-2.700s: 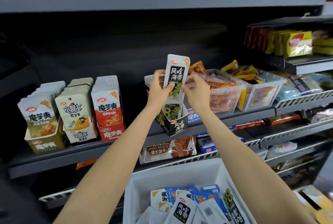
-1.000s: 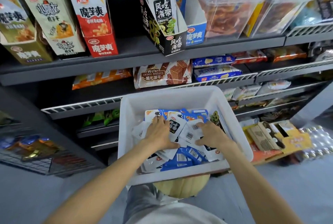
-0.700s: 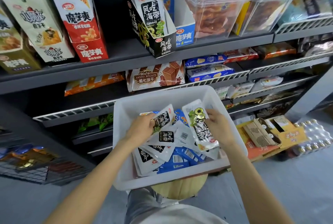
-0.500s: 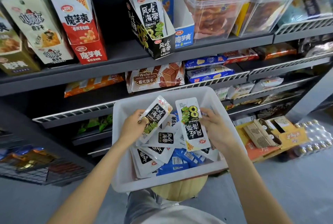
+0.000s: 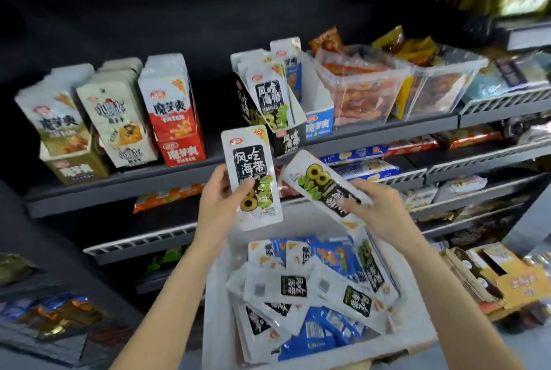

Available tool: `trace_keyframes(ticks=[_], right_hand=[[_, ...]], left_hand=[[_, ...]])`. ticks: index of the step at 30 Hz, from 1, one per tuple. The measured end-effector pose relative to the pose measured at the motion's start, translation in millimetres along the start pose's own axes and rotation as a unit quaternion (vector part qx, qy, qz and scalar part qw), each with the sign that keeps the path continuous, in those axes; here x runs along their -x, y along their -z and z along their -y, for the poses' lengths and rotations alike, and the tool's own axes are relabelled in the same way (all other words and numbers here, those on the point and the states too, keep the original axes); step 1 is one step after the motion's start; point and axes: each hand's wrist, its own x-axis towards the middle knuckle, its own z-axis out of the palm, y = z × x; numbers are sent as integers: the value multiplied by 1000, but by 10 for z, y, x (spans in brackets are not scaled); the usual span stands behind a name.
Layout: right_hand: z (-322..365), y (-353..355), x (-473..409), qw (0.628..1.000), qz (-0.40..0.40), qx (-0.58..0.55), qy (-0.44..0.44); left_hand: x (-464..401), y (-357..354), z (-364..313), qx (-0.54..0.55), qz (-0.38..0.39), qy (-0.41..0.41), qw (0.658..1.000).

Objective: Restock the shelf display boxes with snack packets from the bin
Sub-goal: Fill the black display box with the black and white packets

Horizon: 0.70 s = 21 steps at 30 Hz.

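Note:
My left hand grips an upright white-and-black seaweed packet. A second packet of the same kind lies tilted in my right hand, which pinches its lower end. Both are raised above the white bin, which holds several more white-black and blue packets. On the shelf above stands the black display box with a few matching packets upright in it. Beside it on the right is a blue display box.
Three full display boxes, green, beige and red, stand at the shelf's left. Clear tubs of orange snacks sit to the right. Lower shelves carry biscuit packs. Cardboard boxes lie on the floor at the right.
Both hands dug into the bin, each took out a seaweed packet and lifted it toward the shelf. The view has tilted up.

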Motion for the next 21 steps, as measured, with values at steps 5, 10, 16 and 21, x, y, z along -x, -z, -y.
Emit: trace_keyframes(ticks=[5,10,16,21], right_hand=[[431,320,-449,997,-75,-17,19],[600,461,-765,987,-34,-153,-33],[684,522,-903,965,-192,-178,13],[742,576,-1006,941,-259,-211,53]], left_hand=[[-499,-143,-558,-10,-44,-97,994],[-1025,-386,-884,11,-46,-133,990],[-1439,-506,-783,-131,-30,-170,976],[-1598,-551,-736,-228,-5,-166,959]])
